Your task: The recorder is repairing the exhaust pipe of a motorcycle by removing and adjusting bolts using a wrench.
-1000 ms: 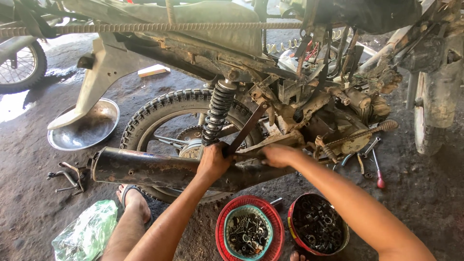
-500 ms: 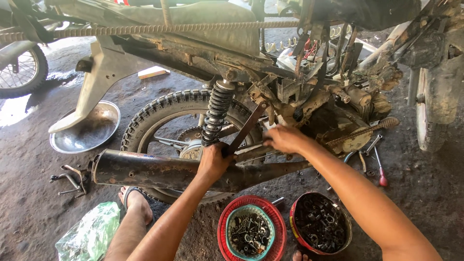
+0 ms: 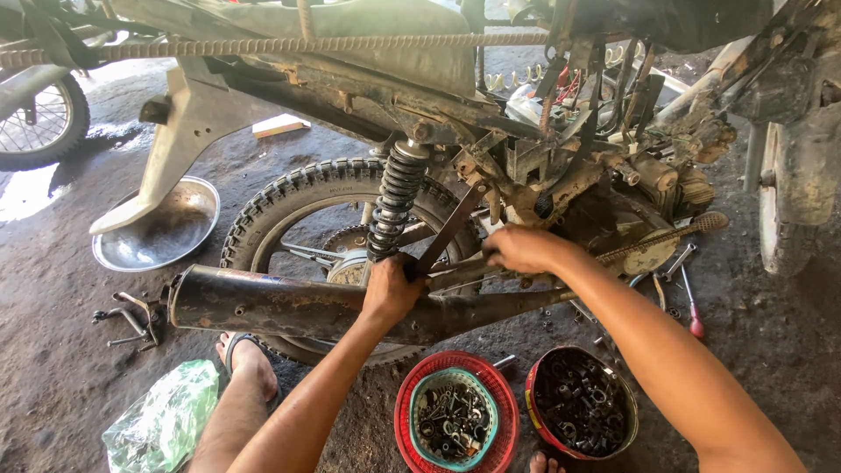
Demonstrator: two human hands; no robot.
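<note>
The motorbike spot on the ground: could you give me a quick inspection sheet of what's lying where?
Surface: dark, dirty ground, wet patch at far left.
Job's things: motorbike with rusty exhaust pipe, rear shock spring and knobbly rear wheel.
Clutter: red basket holding a teal bowl of bolts, round tin of nuts, metal basin, green plastic bag, screwdriver.
Hands: left hand on the exhaust pipe below the spring; right hand gripping a part on the frame.
Cables: wires bundled in the frame.
Surroundings: another wheel at far left.
</note>
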